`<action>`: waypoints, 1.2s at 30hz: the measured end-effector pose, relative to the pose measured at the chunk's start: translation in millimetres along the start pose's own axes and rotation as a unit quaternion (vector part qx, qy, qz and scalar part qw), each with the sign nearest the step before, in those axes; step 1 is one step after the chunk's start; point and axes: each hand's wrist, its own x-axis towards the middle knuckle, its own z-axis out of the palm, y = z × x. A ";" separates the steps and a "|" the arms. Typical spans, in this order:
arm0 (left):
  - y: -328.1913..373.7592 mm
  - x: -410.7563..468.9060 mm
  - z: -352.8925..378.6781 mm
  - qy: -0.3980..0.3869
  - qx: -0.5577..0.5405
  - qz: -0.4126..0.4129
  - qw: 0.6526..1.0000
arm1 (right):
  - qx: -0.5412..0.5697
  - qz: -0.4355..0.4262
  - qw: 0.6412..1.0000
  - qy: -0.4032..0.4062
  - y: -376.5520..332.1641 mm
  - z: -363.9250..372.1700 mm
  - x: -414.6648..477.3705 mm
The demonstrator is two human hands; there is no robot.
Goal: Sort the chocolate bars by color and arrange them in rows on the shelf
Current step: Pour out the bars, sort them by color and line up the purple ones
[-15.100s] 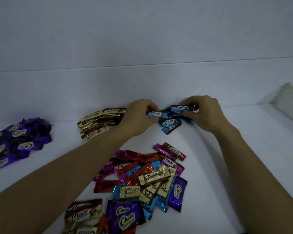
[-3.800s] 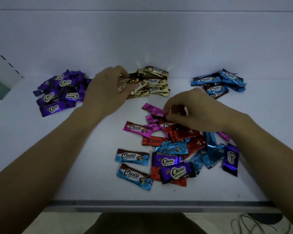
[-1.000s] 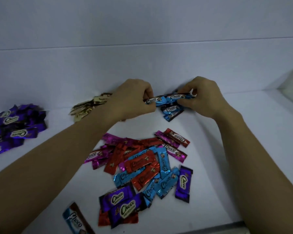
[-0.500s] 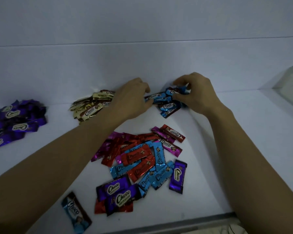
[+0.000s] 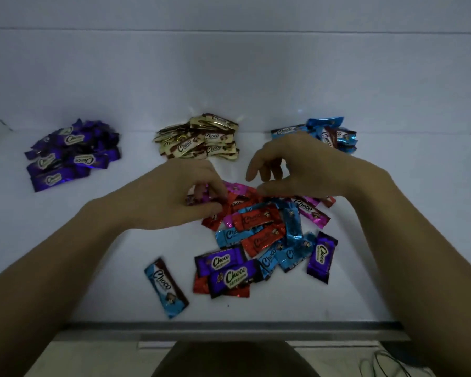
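Note:
Three sorted heaps lie along the back of the white shelf [image 5: 392, 240]: purple bars [image 5: 71, 153] at left, gold bars [image 5: 201, 140] in the middle, blue bars [image 5: 332, 134] at right. A mixed pile [image 5: 264, 235] of red, blue, pink and purple bars sits in front. My left hand [image 5: 174, 194] is at the pile's upper left corner, with its fingers and thumb curled on a pink bar [image 5: 199, 195]. My right hand [image 5: 307, 167] hovers over the pile's far edge, fingers loose and thumb stretched left, holding nothing.
One blue bar [image 5: 166, 287] lies alone near the front left of the pile. The shelf's metal front edge [image 5: 229, 329] runs below it. The white back wall [image 5: 229, 77] rises just behind the three heaps. Dark cables [image 5: 386, 365] lie on the floor at lower right.
Both hands let go of the blue bars at the blue heap and drew back to the mixed pile. My left hand now closes on a pink bar. The view has tilted down.

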 end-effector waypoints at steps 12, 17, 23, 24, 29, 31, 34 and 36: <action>-10.6 -69.9 -0.8 -0.151 -0.130 0.025 0.980 | -0.061 -0.086 0.989 -0.105 -40.4 37.0 9.3; -12.0 -78.0 2.8 -0.138 -0.146 0.023 0.979 | -0.101 -0.084 0.985 -0.113 -46.3 35.2 7.5; -6.8 -81.3 8.3 -0.087 -0.115 0.030 0.989 | -0.091 -0.071 0.990 -0.084 -47.3 38.8 7.8; -6.3 -82.9 8.6 -0.087 -0.108 0.026 0.990 | -0.073 -0.069 0.992 -0.080 -47.0 39.1 7.8; -7.7 -91.0 11.5 -0.039 -0.155 -0.008 0.987 | 0.062 -0.069 0.995 -0.023 -46.9 32.9 7.1; -9.4 -93.9 9.4 -0.015 -0.230 -0.039 0.972 | 0.107 -0.078 0.991 -0.002 -46.8 29.2 7.4; -12.3 -94.5 5.4 0.044 -0.303 -0.080 0.949 | 0.163 -0.072 0.984 0.023 -41.5 27.7 8.8; -13.2 -90.7 3.9 0.077 -0.326 -0.097 0.937 | 0.175 -0.062 0.982 0.027 -36.3 27.2 9.2</action>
